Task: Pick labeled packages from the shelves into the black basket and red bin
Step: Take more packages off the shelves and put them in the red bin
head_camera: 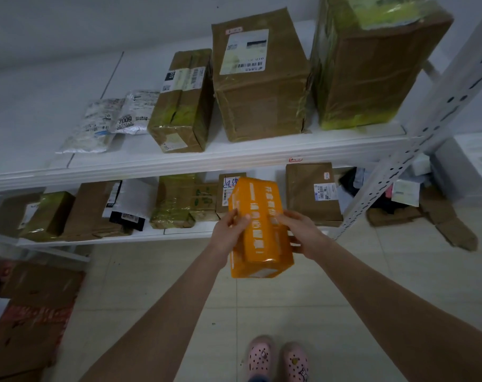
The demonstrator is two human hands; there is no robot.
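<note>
Orange pkg (259, 230) held in both hands, off the shelves, just in front of lower shelf (179, 232) front edge. L hand (229, 230) grips left side, R hand (300, 232) grips right side.

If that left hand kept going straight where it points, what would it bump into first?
The left hand grips the orange package; beyond that, probably the small brown box on the lower shelf, though depth is unclear.
</note>
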